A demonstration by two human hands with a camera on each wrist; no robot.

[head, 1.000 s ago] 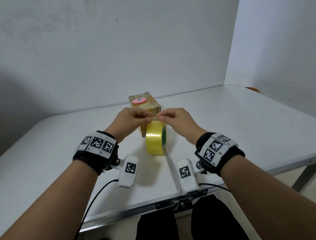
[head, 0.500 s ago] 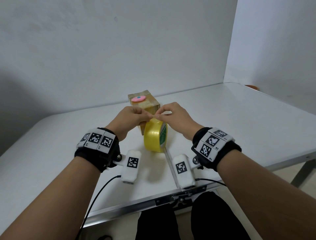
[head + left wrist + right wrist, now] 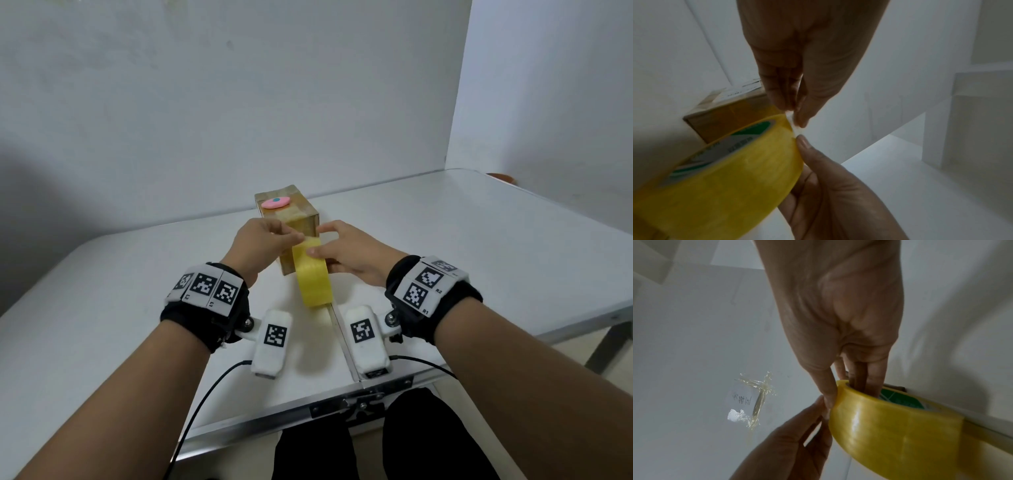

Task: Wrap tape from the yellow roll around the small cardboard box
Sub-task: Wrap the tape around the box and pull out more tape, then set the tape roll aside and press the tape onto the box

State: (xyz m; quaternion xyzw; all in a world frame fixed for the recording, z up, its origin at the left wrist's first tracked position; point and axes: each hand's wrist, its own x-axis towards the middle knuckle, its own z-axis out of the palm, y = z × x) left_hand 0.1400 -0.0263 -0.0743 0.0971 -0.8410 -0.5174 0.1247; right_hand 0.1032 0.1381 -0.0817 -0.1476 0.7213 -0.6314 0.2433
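Observation:
The small cardboard box [image 3: 300,219] stands upright mid-table, with a pink disc [image 3: 275,202] on its top; its brown side shows in the left wrist view [image 3: 723,118]. The yellow tape roll [image 3: 314,281] stands on edge just in front of it. My left hand [image 3: 297,240] pinches the whitish tape end [image 3: 794,125] at the top of the roll. My right hand [image 3: 317,253] grips the roll [image 3: 890,423], thumb on the outer face, fingers [image 3: 859,382] hooked into the core. The box's lower front is hidden behind the roll and hands.
The white folding table [image 3: 479,246] has a centre seam [image 3: 339,329] running toward me under the roll. White walls close the back and right. A brown object [image 3: 500,176] sits at the far right corner. A taped paper note [image 3: 748,400] shows on a white surface.
Both hands were pinching the tape end above the roll. Now my right hand has dropped onto the roll and grips it, and the roll has turned edge-on to me.

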